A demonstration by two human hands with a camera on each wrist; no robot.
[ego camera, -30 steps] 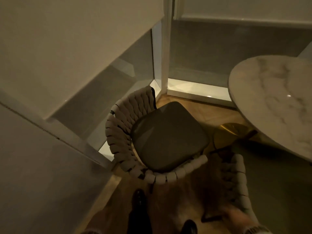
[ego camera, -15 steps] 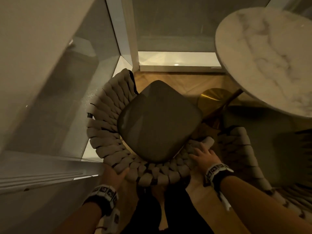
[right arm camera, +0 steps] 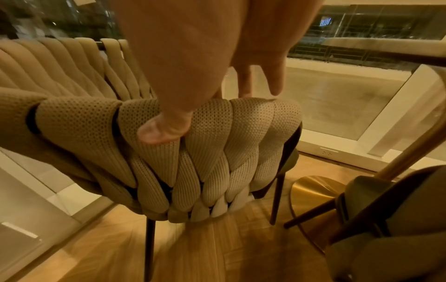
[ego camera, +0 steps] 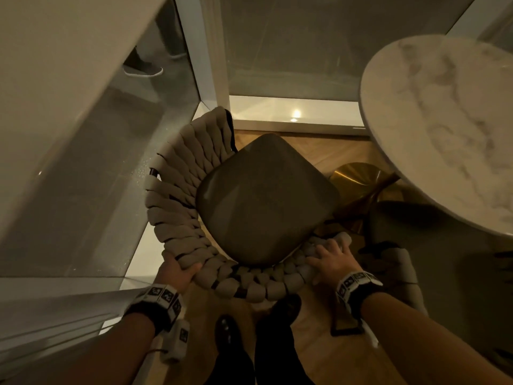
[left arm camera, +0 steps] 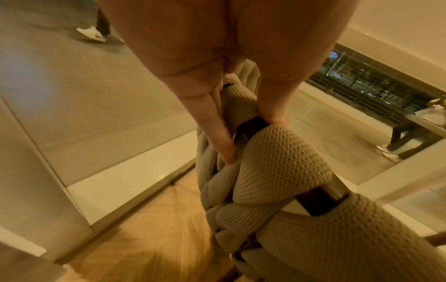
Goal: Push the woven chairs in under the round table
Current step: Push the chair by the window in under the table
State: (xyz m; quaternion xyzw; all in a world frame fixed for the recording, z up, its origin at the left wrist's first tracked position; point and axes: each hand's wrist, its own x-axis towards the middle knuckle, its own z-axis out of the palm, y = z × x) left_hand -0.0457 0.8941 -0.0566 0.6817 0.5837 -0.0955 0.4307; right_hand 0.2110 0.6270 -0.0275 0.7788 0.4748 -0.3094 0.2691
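A woven chair (ego camera: 177, 195) with a dark seat cushion (ego camera: 266, 198) stands in front of me, clear of the round marble table (ego camera: 444, 120) at the right. My left hand (ego camera: 180, 270) grips the left part of its curved back rim; in the left wrist view that left hand (left arm camera: 252, 140) pinches a woven band (left arm camera: 277, 162) between thumb and finger. My right hand (ego camera: 330, 259) holds the rim's right end. In the right wrist view the thumb (right arm camera: 161, 131) presses the outer weave (right arm camera: 217, 152) and the fingers (right arm camera: 275, 82) reach over the top. A second woven chair (ego camera: 399, 262) sits right of it, its seat partly under the table.
The table's gold base (ego camera: 358, 173) lies on the wood floor just beyond the chair's seat. Glass panels with a white sill (ego camera: 291, 115) close in the corner behind and left of the chair. My shoes (ego camera: 227, 332) stand right behind its back.
A second ago neither hand was on the chair. Both came up to its back rim and now hold it; I have stepped closer, over the chair.
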